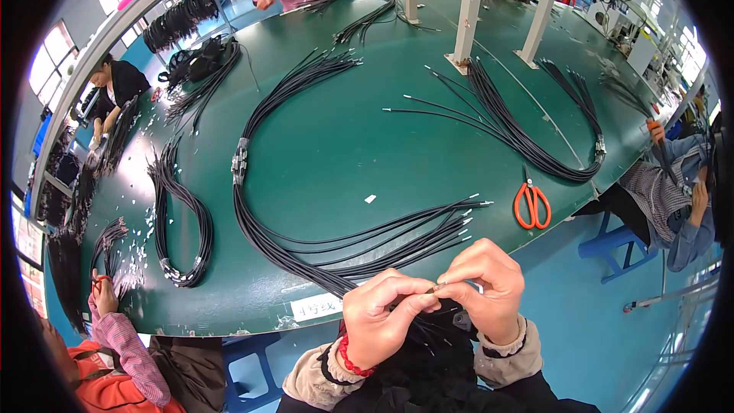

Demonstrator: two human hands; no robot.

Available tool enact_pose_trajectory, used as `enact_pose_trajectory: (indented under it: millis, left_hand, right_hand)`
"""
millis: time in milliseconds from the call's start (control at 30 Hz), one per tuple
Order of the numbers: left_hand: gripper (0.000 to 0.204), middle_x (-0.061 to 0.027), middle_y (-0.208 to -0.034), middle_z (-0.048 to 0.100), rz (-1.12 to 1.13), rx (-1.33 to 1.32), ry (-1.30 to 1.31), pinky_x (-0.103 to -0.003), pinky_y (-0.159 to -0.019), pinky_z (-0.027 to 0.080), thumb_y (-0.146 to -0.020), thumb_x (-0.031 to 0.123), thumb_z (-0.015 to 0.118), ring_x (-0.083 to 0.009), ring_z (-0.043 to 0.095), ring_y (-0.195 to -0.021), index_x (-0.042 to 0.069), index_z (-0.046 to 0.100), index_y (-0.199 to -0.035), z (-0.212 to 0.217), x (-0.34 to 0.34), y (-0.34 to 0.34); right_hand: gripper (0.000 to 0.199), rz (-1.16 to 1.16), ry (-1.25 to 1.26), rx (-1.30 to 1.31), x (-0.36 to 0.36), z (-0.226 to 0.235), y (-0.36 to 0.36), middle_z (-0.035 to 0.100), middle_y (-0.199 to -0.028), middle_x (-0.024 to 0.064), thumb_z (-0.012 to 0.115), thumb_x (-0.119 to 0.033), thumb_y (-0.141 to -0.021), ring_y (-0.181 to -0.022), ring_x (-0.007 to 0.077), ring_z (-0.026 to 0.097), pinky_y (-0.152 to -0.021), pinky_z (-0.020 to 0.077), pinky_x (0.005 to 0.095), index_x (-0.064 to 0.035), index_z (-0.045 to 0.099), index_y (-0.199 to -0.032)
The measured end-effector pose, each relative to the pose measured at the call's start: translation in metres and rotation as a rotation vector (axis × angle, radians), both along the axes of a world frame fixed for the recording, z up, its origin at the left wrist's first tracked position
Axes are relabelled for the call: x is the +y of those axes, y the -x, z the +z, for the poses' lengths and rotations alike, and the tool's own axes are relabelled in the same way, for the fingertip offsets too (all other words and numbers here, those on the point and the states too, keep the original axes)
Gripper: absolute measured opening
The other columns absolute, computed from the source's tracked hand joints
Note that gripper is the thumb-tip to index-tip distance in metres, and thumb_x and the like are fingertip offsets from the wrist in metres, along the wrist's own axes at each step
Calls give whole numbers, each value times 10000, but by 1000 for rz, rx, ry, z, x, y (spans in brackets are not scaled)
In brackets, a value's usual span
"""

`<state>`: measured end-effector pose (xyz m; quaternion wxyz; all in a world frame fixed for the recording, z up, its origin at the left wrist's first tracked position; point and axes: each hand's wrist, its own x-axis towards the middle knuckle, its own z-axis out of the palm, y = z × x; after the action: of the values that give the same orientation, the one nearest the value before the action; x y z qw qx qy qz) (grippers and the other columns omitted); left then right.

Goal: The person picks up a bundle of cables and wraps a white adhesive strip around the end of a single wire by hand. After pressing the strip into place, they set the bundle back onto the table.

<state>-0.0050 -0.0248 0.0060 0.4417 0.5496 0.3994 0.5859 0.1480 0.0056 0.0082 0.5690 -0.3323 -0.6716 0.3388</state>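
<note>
My left hand [390,307], with a red bracelet at its wrist, and my right hand [487,291] meet over the near edge of the table. Both are closed, thumbs against forefingers, fingertips almost touching. A tiny brownish thing sits between the fingertips, too small to name. Just beyond my left hand, a bundle of black cables [256,218] with pale metallic tips curves across the table, its loose ends fanned to the right. Beneath my hands more thin dark strands [425,334] hang against my dark clothing.
Orange-handled snips [532,205] lie right of my hands on the green table [329,138]. Another cable bundle [527,145] curves behind them, and an S-shaped one [200,229] lies left. A white paper label [315,307] is near the front edge. White posts [468,15] rise behind; several people work around.
</note>
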Motion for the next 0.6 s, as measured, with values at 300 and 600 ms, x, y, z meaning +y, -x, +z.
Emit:
enact_pose_trajectory:
  millis: [300,600]
  left_hand:
    - [108,-94,-751,656,-196,-46,70,-230,-567,509,-747,-65,669,-148,650,-646,-28,652,-846,13,7,12]
    - [191,-83,-724,639,273,379,-273,-237,-556,470,-654,-58,744,-155,606,-627,-13,643,-810,29,-1,-2]
  right_hand:
    - [130,239,-16,-26,10,18,-5,610,-793,81,736,-8,-708,-629,118,564,-508,419,212,-11,674,-823]
    - [110,-66,-82,-151,-6,33,7,623,-780,74,728,-3,-702,-596,115,565,-490,420,221,-25,685,-802]
